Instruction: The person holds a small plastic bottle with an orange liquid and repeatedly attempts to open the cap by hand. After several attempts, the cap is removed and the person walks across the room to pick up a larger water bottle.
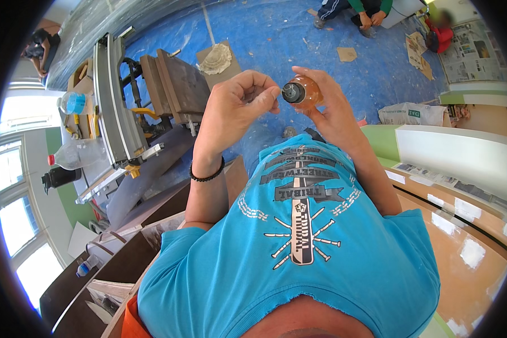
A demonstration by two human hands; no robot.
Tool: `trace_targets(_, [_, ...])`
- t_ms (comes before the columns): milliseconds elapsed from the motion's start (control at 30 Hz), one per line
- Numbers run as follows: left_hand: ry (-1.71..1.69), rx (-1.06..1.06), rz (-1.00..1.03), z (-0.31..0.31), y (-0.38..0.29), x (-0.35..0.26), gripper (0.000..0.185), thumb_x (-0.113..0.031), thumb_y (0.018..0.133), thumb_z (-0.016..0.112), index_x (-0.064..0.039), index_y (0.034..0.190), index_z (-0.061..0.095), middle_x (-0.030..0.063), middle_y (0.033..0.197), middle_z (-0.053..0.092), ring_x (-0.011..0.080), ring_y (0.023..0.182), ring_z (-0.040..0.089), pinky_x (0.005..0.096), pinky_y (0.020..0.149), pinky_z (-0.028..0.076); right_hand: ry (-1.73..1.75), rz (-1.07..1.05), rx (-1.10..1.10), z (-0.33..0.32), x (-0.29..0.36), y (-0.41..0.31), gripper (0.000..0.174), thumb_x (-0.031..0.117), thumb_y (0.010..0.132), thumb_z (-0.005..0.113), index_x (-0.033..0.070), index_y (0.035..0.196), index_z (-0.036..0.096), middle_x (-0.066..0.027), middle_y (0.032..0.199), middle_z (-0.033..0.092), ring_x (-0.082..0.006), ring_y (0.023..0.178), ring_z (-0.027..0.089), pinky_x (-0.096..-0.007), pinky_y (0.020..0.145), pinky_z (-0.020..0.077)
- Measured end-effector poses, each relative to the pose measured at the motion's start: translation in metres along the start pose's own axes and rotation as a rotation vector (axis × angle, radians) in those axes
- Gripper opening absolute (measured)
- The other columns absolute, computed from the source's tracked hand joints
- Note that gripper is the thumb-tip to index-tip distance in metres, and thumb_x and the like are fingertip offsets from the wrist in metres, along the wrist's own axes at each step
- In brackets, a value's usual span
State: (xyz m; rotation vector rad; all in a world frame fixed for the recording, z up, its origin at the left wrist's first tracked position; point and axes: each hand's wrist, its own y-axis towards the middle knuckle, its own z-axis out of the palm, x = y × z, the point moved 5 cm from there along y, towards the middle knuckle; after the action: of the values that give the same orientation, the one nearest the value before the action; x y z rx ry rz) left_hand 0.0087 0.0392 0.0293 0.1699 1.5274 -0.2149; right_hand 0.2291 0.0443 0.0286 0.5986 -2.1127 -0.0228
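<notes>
My right hand (331, 110) grips a small bottle (310, 92) of orange-brown liquid with a black cap, tilted so that its top faces the camera. Beside that cap is my left hand (241, 105), its fingers curled and the thumb against the forefinger. Whether a small thing sits between those fingertips I cannot tell; they are very near or at the cap's edge. Beyond both hands, a blue plastic sheet (274, 38) covers the floor. A piece of cardboard (234, 67) with a pale round lump of dried material (215, 59) lies on it.
At left stands a workbench bearing a long metal rail (120, 93), plastic bottles (82, 154) and tools. Brown panels (181, 84) lean beside it. A patched wooden surface (452, 253) is at right. Other people (365, 17) are at the far right and far left. A bag (414, 114) lies by a low wall.
</notes>
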Motion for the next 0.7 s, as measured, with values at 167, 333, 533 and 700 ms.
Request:
trace_targets(167, [0.082,-0.006,0.020,-0.003,0.001,-0.004,0.023,-0.015,0.111,0.077,0.006,0.123,0.081,0.0112,0.102,0.084,0.0145,0.094,0.080,0.0297,0.087,0.065,0.046,0.032,-0.049,-0.003,-0.005,0.000,0.079,-0.012,0.086,0.072,0.016,0.159,0.060,-0.0117,0.144,0.070,-0.0392,0.139,0.063,-0.0562,0.123,0.0437])
trace_targets(333, [0.064,-0.004,-0.004,0.003,0.003,-0.002,0.023,-0.012,0.109,0.080,0.006,0.123,0.081,0.0109,0.101,0.085,0.0147,0.095,0.081,0.0292,0.087,0.066,-0.192,-0.075,-0.065,-0.006,-0.004,0.000,0.082,-0.015,0.087,0.066,0.021,0.160,0.060,-0.0099,0.145,0.068,-0.0389,0.137,0.063,-0.0652,0.127,0.0390])
trace_targets(533, [0.027,0.025,-0.077,-0.002,0.003,0.004,0.019,-0.011,0.108,0.081,0.006,0.117,0.081,0.0104,0.101,0.084,0.0139,0.093,0.081,0.0280,0.086,0.065,-0.315,-0.124,-0.080,-0.005,-0.002,0.000,0.085,-0.014,0.086,0.066,0.024,0.161,0.060,-0.0094,0.143,0.067,-0.0376,0.137,0.063,-0.0688,0.129,0.0356])
trace_targets(700, [-0.008,0.033,-0.070,-0.002,0.003,0.008,0.019,-0.014,0.107,0.080,0.005,0.110,0.079,0.0075,0.094,0.080,0.0113,0.088,0.077,0.0271,0.080,0.061,-0.313,-0.131,-0.073,-0.005,0.000,0.001,0.086,-0.014,0.087,0.067,0.025,0.163,0.059,-0.0098,0.143,0.067,-0.0374,0.137,0.063,-0.0682,0.129,0.0365])
